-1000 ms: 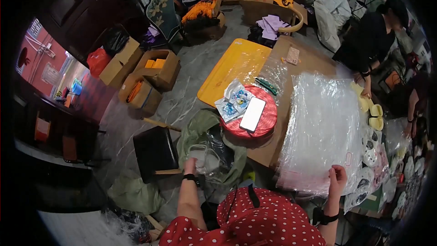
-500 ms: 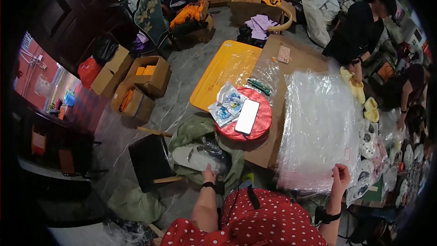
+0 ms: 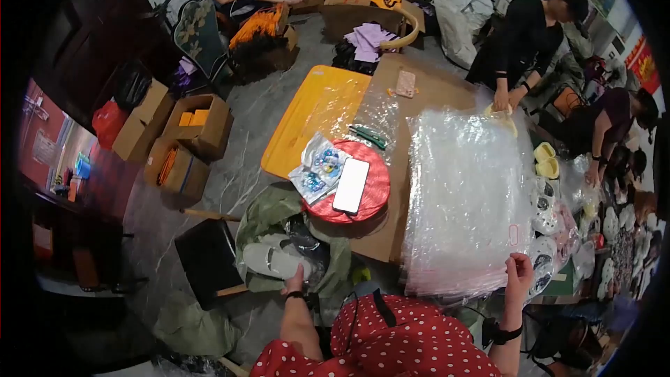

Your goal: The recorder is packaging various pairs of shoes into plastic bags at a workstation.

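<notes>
Head fisheye looked down and forward from head height. Wearer's forearms [image 3: 300, 327] entered close at the lower edge; yellow tabletop [image 3: 296, 122] sat just above centre, dark door [image 3: 94, 31] farther off, upper left.

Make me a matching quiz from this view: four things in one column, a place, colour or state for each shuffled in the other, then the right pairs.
Column one
1. Left hand
2. Right hand
3. White-screened phone
4. Open sack

Column two
A. On a red coil
B. Dull green
C. By the stacked clear sheets
D. Holding a pale shoe

Pairs: 1-D; 2-C; 3-A; 4-B.
</notes>
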A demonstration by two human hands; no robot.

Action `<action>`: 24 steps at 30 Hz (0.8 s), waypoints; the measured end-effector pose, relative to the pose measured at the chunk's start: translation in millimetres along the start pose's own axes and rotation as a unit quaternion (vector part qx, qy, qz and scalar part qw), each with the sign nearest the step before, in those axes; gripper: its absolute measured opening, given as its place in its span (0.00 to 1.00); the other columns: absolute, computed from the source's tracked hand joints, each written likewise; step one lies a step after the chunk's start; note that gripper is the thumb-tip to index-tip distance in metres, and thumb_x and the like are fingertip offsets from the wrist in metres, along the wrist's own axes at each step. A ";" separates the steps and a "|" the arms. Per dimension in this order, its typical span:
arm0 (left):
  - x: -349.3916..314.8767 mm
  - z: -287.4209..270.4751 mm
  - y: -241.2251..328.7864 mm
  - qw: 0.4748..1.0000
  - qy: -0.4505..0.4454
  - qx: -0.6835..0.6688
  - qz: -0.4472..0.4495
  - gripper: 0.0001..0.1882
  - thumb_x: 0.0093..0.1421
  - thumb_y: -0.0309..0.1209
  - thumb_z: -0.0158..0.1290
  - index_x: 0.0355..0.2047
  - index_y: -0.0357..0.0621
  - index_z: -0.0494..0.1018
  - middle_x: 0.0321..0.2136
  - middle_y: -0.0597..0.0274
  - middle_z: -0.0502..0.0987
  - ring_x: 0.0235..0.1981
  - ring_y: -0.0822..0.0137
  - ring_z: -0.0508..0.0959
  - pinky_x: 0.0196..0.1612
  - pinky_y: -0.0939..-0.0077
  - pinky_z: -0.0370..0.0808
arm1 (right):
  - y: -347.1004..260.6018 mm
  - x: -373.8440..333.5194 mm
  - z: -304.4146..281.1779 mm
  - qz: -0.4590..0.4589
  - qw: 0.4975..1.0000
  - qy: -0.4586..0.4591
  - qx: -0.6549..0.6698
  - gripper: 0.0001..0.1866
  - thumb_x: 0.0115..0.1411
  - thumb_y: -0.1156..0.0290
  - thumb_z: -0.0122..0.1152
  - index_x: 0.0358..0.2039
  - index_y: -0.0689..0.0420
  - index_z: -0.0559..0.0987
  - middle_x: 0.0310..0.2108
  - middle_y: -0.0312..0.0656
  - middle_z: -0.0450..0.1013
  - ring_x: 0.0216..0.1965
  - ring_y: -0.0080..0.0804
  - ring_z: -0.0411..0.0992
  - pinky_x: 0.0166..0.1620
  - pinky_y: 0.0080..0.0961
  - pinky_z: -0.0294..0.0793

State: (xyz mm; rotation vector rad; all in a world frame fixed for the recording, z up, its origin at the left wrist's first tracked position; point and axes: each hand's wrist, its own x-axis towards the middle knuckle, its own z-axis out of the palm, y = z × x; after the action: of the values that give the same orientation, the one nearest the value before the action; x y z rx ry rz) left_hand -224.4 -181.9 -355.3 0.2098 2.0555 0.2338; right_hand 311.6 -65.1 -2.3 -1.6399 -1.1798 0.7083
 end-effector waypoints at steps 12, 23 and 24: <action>-57.4 -37.3 0.0 0.967 0.076 -0.239 0.037 0.42 0.55 0.66 0.48 0.53 0.40 0.73 0.53 0.51 0.74 0.53 0.53 0.73 0.50 0.62 0.69 | 24.7 23.5 -21.5 0.015 1.000 -0.003 0.022 0.05 0.61 0.76 0.59 0.36 0.62 0.76 0.29 0.29 0.69 0.29 0.14 0.64 0.33 0.13 0.62; -158.8 -105.9 -13.9 0.773 0.391 -0.448 0.220 0.11 0.51 0.18 0.50 0.36 0.39 0.67 0.26 0.67 0.66 0.25 0.69 0.67 0.33 0.74 0.67 | 35.9 42.7 -21.7 -0.006 0.999 -0.017 0.049 0.06 0.62 0.74 0.59 0.38 0.61 0.75 0.31 0.30 0.70 0.30 0.16 0.63 0.35 0.14 0.62; -149.6 -109.5 -31.2 0.742 0.374 -0.512 0.218 0.12 0.51 0.18 0.50 0.37 0.40 0.66 0.29 0.64 0.67 0.30 0.69 0.67 0.37 0.75 0.67 | 34.8 44.1 -19.7 -0.007 0.999 -0.013 0.047 0.06 0.62 0.73 0.59 0.38 0.61 0.75 0.31 0.30 0.70 0.30 0.16 0.64 0.35 0.14 0.62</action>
State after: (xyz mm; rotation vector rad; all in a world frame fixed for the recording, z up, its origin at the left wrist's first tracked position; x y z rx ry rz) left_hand -251.8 -257.4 -185.3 -0.1356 2.2520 1.9463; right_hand 357.4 -33.9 -24.0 -1.5466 -1.1575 0.7673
